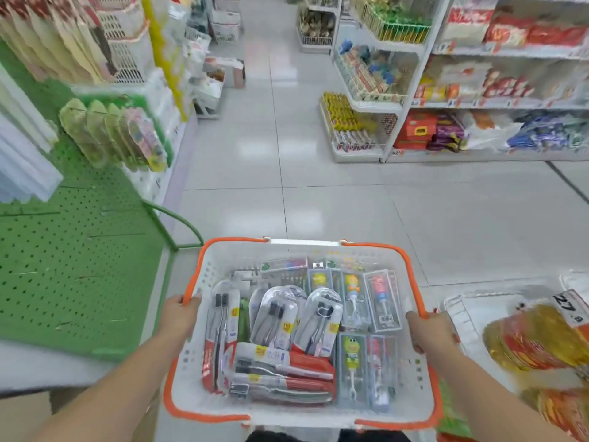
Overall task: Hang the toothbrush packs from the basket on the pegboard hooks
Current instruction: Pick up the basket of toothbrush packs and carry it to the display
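Shop aisle (287, 138); fingers (188, 303) around basket (204, 275) rims.

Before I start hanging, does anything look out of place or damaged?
Nothing looks damaged or spilled. The toothbrush packs lie jumbled at mixed angles in the basket, which both hands hold by its rim. The green pegboard beside it is mostly bare.

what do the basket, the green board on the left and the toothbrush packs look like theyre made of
Basket: looks like moulded plastic, matt white with perforated walls and an orange rim.
Green board: probably painted sheet metal, judging by its flat face with regular punched holes; coated hardboard is possible.
Toothbrush packs: clear glossy plastic blisters, brushes visible through them, apparently on printed card backing.
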